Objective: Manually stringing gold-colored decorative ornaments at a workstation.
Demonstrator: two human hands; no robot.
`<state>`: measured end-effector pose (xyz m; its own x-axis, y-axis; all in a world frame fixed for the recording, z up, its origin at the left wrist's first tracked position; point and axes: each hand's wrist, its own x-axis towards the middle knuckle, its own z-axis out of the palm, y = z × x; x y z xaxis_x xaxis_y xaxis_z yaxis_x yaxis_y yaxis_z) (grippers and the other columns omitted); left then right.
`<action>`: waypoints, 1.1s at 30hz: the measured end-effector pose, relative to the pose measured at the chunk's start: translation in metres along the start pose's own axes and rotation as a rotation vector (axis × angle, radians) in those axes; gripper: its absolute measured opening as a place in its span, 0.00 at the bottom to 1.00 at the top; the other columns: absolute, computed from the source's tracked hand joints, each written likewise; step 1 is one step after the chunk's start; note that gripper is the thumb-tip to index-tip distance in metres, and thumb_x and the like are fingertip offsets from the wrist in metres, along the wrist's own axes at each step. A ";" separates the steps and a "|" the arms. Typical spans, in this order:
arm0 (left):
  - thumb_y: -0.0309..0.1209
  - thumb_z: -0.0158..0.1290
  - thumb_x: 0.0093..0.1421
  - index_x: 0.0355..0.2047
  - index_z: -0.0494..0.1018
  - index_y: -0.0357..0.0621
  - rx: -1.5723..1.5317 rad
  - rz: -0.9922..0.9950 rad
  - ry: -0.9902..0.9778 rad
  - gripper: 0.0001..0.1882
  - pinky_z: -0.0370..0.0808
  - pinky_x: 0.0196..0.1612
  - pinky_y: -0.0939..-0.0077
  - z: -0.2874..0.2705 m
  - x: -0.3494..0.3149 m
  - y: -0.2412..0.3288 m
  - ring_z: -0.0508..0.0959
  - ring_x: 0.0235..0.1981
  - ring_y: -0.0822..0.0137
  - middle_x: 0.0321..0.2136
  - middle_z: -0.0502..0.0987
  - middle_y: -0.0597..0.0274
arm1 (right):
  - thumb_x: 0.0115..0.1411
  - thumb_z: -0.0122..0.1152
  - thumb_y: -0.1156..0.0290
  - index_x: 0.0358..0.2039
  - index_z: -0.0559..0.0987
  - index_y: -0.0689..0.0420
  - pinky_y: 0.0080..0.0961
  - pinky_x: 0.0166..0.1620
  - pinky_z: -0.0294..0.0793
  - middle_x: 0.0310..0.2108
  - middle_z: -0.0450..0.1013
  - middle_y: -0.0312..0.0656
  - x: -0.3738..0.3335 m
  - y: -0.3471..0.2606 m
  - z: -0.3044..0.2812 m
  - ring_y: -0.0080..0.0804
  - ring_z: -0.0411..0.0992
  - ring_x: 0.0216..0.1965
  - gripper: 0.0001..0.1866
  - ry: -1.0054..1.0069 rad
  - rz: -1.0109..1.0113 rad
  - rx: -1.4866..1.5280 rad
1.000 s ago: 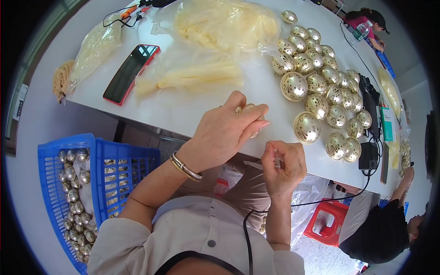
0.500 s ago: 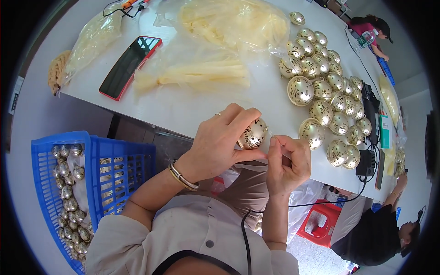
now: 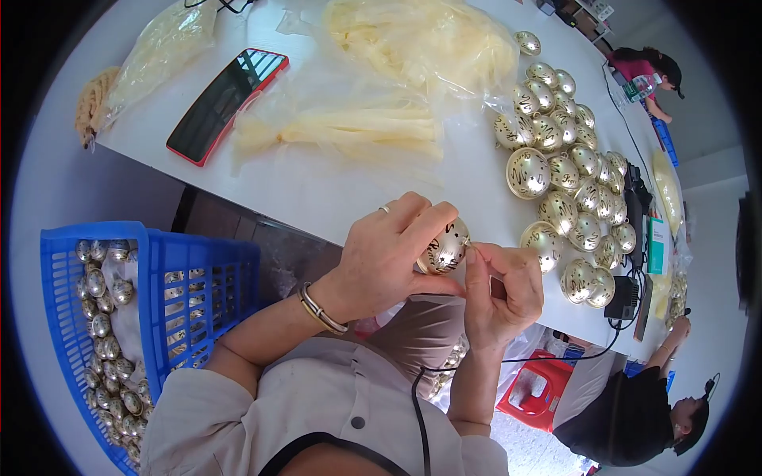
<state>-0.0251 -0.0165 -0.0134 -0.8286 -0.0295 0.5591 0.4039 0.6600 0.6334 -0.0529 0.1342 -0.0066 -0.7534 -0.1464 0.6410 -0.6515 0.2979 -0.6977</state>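
A shiny gold bauble (image 3: pixel 446 247) with dark lettering and small stars is held above the table's front edge. My left hand (image 3: pixel 373 258) is closed around its left side, fingers over the top and thumb below. At the bauble's right end, my right hand (image 3: pixel 508 289) pinches with thumb and forefinger. What lies in that pinch is too small to make out. Farther back on the table lies a bundle of sheer cream ribbons (image 3: pixel 357 133). Many similar gold baubles (image 3: pixel 559 170) sit in a cluster to the right of my hands.
A blue plastic crate (image 3: pixel 147 317) of gold baubles stands at lower left. On the white table (image 3: pixel 317 210) are a red-edged phone (image 3: pixel 226 107), a large clear bag of cream material (image 3: pixel 421 44) and a black power adapter (image 3: pixel 623 297). Two people work at the right, near a red stool (image 3: pixel 536 389).
The bauble has turned slightly and my right fingertips are now closer to its end. The translucent strip between my hands no longer shows clearly. The whole view has shifted a little.
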 end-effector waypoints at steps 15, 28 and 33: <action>0.43 0.68 0.33 0.41 0.70 0.44 0.054 0.022 0.038 0.34 0.73 0.30 0.71 0.004 0.000 0.007 0.74 0.29 0.59 0.32 0.70 0.58 | 0.44 0.71 0.75 0.33 0.83 0.57 0.15 0.23 0.61 0.25 0.70 0.34 0.006 -0.005 -0.009 0.18 0.65 0.23 0.13 -0.100 0.102 -0.035; 0.41 0.67 0.34 0.40 0.71 0.46 0.068 -0.039 0.022 0.31 0.70 0.36 0.67 0.009 0.000 0.015 0.71 0.36 0.58 0.36 0.67 0.58 | 0.54 0.61 0.78 0.30 0.74 0.60 0.12 0.22 0.57 0.32 0.68 0.36 0.012 -0.007 -0.008 0.16 0.61 0.22 0.04 -0.164 0.203 0.036; 0.41 0.67 0.34 0.42 0.71 0.47 0.152 -0.024 0.048 0.32 0.66 0.45 0.61 0.002 0.005 0.018 0.66 0.45 0.54 0.42 0.65 0.56 | 0.61 0.52 0.74 0.36 0.71 0.62 0.08 0.21 0.51 0.38 0.66 0.38 0.021 -0.007 -0.008 0.10 0.55 0.19 0.05 -0.090 0.241 0.420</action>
<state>-0.0229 -0.0038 -0.0003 -0.8163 -0.0803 0.5720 0.3178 0.7645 0.5608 -0.0637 0.1367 0.0147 -0.8798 -0.2061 0.4283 -0.4233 -0.0698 -0.9033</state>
